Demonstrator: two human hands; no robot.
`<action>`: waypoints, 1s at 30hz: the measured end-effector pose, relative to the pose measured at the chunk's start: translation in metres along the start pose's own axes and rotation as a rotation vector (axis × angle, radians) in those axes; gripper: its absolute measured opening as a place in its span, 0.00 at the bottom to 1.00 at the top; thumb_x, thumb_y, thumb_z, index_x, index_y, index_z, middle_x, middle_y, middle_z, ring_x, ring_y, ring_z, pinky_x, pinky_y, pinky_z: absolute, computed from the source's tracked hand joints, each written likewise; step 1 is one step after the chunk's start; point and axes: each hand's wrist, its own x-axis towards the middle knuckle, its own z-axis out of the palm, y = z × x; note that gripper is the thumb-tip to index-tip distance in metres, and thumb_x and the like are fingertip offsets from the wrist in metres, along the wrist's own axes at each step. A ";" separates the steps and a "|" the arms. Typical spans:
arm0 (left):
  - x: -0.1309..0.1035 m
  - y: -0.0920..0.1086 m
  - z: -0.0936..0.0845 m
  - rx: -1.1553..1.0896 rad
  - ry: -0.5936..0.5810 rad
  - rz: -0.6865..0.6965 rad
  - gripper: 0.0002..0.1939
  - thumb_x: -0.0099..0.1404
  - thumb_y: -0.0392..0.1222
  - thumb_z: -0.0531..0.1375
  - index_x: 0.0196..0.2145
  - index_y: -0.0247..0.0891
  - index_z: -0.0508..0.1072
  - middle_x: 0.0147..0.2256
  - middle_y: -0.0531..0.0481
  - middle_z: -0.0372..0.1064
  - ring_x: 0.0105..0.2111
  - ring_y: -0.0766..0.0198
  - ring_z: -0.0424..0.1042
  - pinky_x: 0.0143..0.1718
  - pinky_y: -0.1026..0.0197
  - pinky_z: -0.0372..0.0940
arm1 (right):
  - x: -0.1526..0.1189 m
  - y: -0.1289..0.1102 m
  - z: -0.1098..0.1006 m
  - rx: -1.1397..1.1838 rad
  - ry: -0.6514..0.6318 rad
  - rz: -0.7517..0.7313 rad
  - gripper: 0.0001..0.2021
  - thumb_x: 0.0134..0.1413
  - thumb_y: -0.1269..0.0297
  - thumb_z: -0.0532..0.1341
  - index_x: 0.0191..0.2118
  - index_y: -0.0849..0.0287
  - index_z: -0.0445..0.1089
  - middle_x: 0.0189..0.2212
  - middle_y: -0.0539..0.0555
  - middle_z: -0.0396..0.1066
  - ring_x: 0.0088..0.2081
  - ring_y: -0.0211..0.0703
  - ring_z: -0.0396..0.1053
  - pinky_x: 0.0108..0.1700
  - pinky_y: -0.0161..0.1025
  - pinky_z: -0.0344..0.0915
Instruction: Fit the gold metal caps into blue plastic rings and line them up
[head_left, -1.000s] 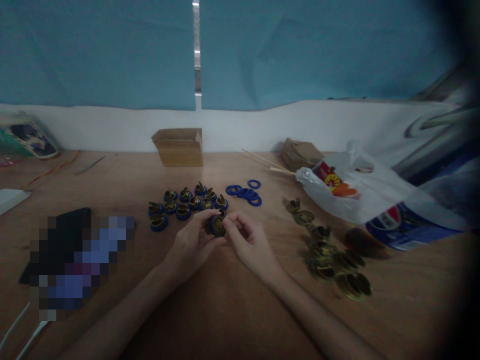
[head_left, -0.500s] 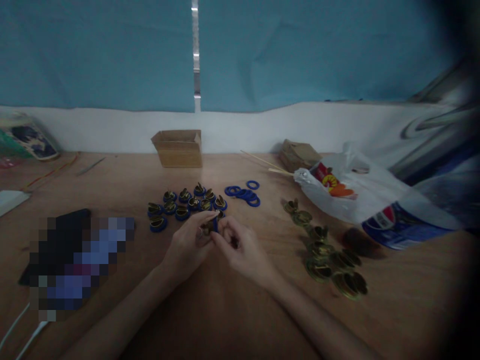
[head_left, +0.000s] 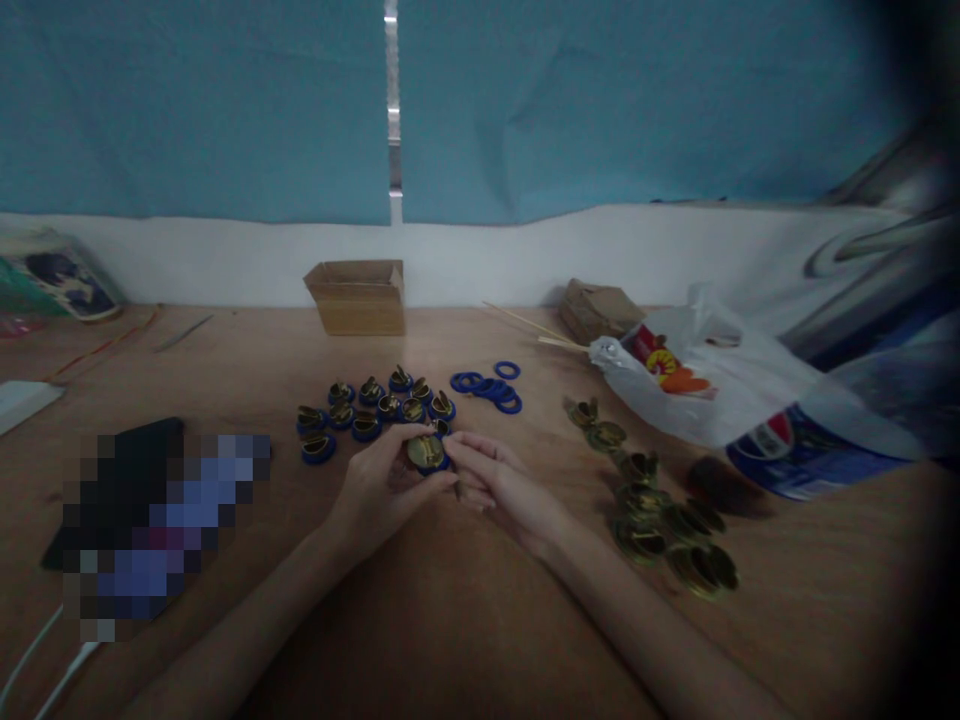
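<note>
My left hand (head_left: 375,490) grips a round brass-coloured disc (head_left: 424,452) between thumb and forefinger. A blue ring (head_left: 444,464) runs around the disc's edge. With fingers pinched, my right hand (head_left: 499,480) touches the ring at its right side; its fingertips partly cover that edge. Just beyond my hands stands a cluster of brass discs fitted with blue rings (head_left: 366,426), small flaps raised on them. Loose blue rings (head_left: 491,388) lie overlapping behind my right hand. To the right are several brass discs without blue rings (head_left: 637,500).
An open cardboard box (head_left: 360,300) stands against the wall. On the right lie a plastic bag (head_left: 675,400), a Pepsi-labelled item (head_left: 787,450) and a brown package (head_left: 596,310) with thin sticks. A black object (head_left: 120,480) and a blurred-out item lie left, with white cables.
The held disc has turned from edge-on to showing its flat face. My right hand's fingers have straightened and shifted slightly along the ring's right side.
</note>
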 end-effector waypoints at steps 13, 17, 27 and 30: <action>0.001 0.001 0.002 0.087 0.052 0.072 0.21 0.54 0.43 0.67 0.45 0.39 0.67 0.37 0.48 0.75 0.34 0.61 0.76 0.36 0.61 0.73 | 0.003 0.004 -0.004 -0.125 -0.006 -0.054 0.14 0.51 0.54 0.62 0.30 0.60 0.63 0.18 0.42 0.55 0.17 0.28 0.43 0.19 0.32 0.42; 0.002 -0.001 0.001 0.101 0.064 0.120 0.18 0.58 0.35 0.64 0.46 0.39 0.68 0.43 0.46 0.73 0.43 0.60 0.74 0.45 0.58 0.71 | 0.003 0.003 0.005 -0.403 0.218 -0.303 0.13 0.52 0.54 0.61 0.31 0.56 0.60 0.18 0.42 0.54 0.20 0.33 0.51 0.23 0.33 0.49; -0.001 -0.005 0.005 0.097 -0.007 0.144 0.20 0.61 0.35 0.61 0.50 0.41 0.64 0.47 0.44 0.70 0.48 0.59 0.70 0.51 0.53 0.68 | -0.007 0.003 0.003 -0.955 0.218 -0.478 0.11 0.62 0.61 0.52 0.28 0.56 0.60 0.20 0.46 0.60 0.22 0.36 0.58 0.26 0.35 0.51; 0.000 -0.006 0.004 0.116 -0.027 0.111 0.27 0.59 0.37 0.62 0.55 0.41 0.59 0.51 0.43 0.67 0.51 0.56 0.68 0.52 0.50 0.66 | -0.007 -0.005 -0.002 -1.062 0.344 -0.501 0.10 0.61 0.62 0.52 0.28 0.56 0.60 0.19 0.47 0.62 0.21 0.37 0.60 0.25 0.35 0.51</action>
